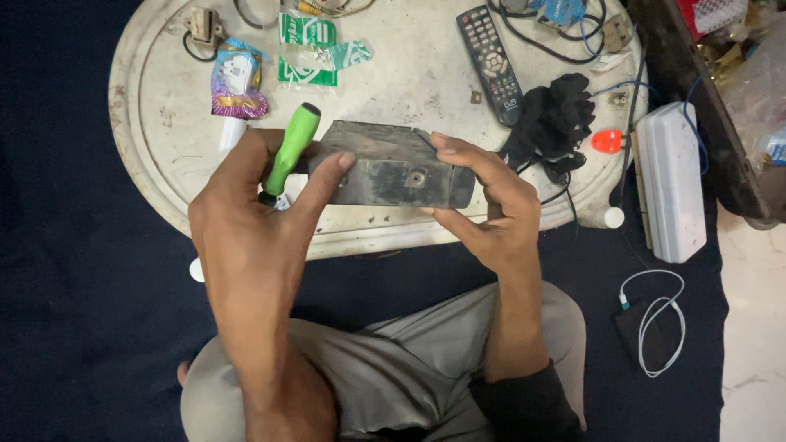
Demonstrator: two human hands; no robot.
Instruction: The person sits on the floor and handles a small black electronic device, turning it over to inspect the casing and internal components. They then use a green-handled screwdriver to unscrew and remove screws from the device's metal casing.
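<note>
Seen from above, our left hand point(262, 192) reaches forward, forearm angled up from the lap, fingers wrapped round a green-handled screwdriver point(288, 155) while its thumb presses the near face of a dark, grimy rectangular box point(393, 166). We hold that box just above the near edge of the round white worktop point(155, 123). Our right hand point(489, 205) grips its right end, fingers curled over the top, wrist bent inward.
</note>
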